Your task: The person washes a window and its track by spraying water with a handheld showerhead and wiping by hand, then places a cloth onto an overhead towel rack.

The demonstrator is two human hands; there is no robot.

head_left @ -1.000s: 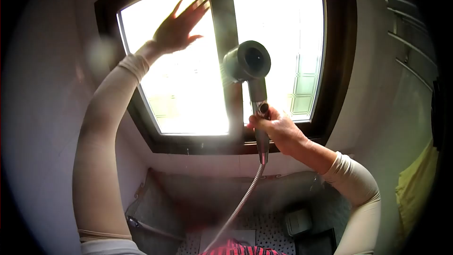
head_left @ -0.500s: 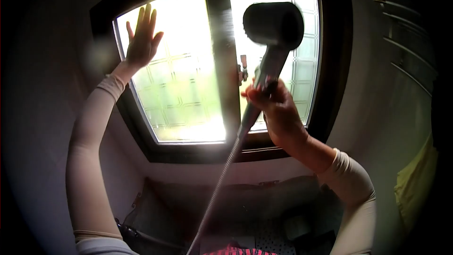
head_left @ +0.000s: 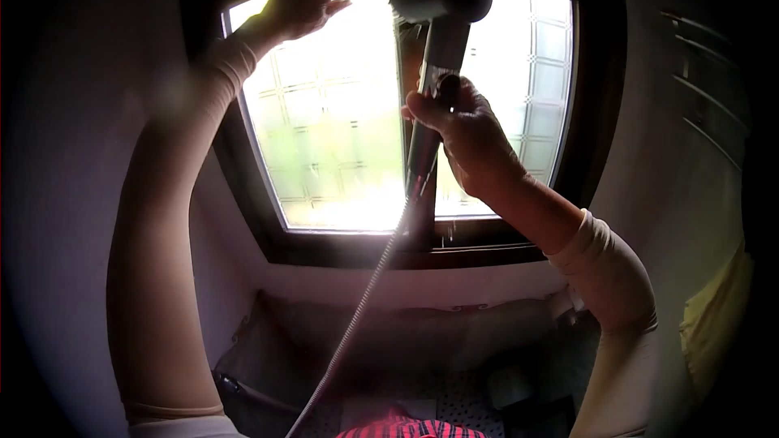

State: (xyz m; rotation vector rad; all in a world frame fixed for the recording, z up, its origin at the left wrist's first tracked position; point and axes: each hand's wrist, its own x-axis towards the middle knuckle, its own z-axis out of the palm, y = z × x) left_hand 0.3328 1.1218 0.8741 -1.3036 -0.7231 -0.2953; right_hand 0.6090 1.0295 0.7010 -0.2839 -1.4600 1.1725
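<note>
gripping the slim handle in our right hand [head_left: 480, 139], we hold up a dark grey, drum-headed handset with a straight handle [head_left: 445, 45], its fingers curled around it just below the middle. the handset leans slightly to the right, its thick head high in front of a bright two-paned window with a dark brown frame [head_left: 599, 89], overlapping the upright between the panes. from the handle's lower end, a ribbed silver metal hose [head_left: 355, 320] runs down toward the near left. our left hand [head_left: 299, 6] is raised at the upper left of the window, fingers extended and grasping nothing that we can see; we cannot tell whether it touches the glass. it is apart from the handset, to the left of its head. we wear long beige fabric sleeves [head_left: 158, 276] on both arms. to the far right, slender curved metal rails [head_left: 702, 92] are on the wall, and a yellow cloth [head_left: 718, 308] hangs lower down. nearest us, at the bottom, we see red-and-black striped fabric [head_left: 410, 428].
</note>
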